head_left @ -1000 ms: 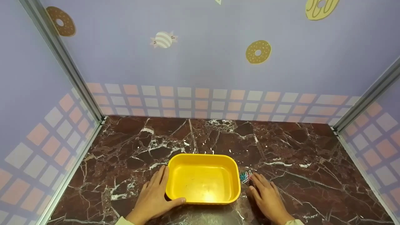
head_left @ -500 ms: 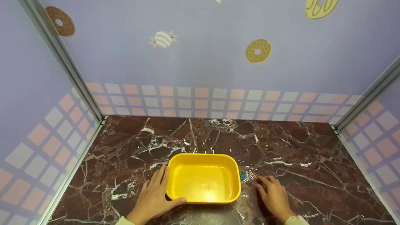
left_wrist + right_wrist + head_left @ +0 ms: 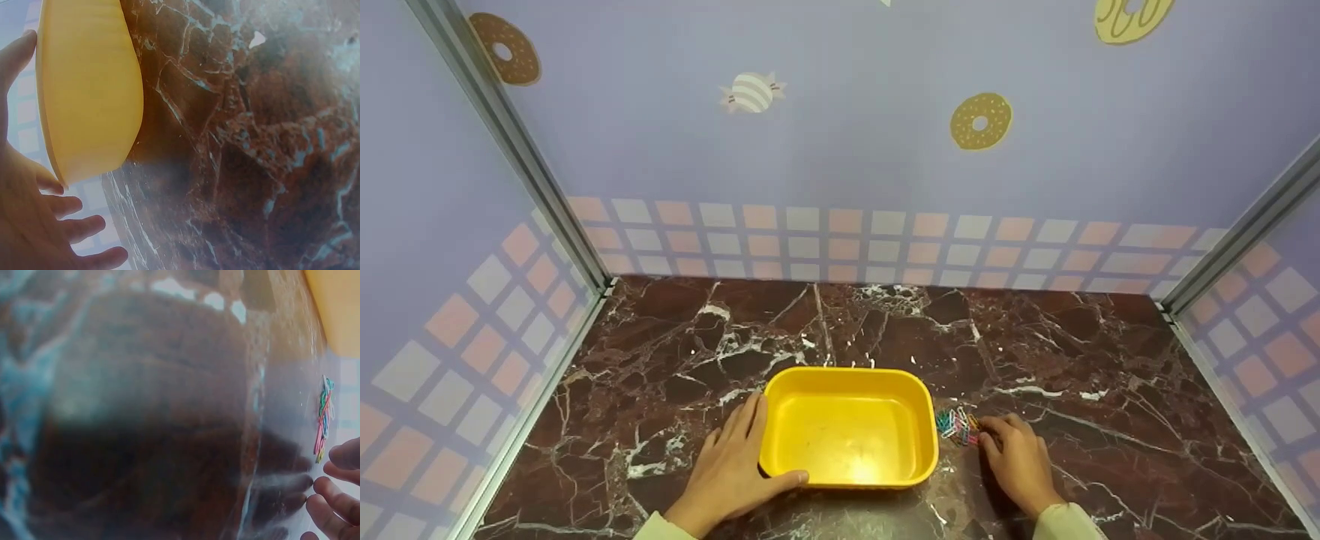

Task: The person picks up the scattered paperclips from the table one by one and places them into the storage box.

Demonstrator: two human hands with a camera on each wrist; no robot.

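Observation:
A yellow plastic bin (image 3: 847, 431) stands on the marble-patterned table. Against its left wall and front left corner lies my left hand (image 3: 727, 465), fingers extended along the side and thumb at the front rim. The left wrist view shows those fingers (image 3: 81, 229) spread, only the nearest one at the bin's corner. Just right of the bin is a small pile of coloured paper clips (image 3: 958, 426). My right hand (image 3: 1020, 461) rests at the pile's right edge, fingers loosely bent. In the right wrist view its fingertips (image 3: 333, 468) are beside the clips, and no clip shows between them.
The dark red marble table (image 3: 1080, 337) has white veins and small pale flecks behind the bin. A lilac back wall (image 3: 847, 172) with printed doughnuts and squares closes off the far side. Metal posts (image 3: 1237, 232) stand at both back corners.
My right hand has drawn back to the right from over the paper clips, and its fingers have bent, leaving more of the pile uncovered. The left hand and bin stay in place.

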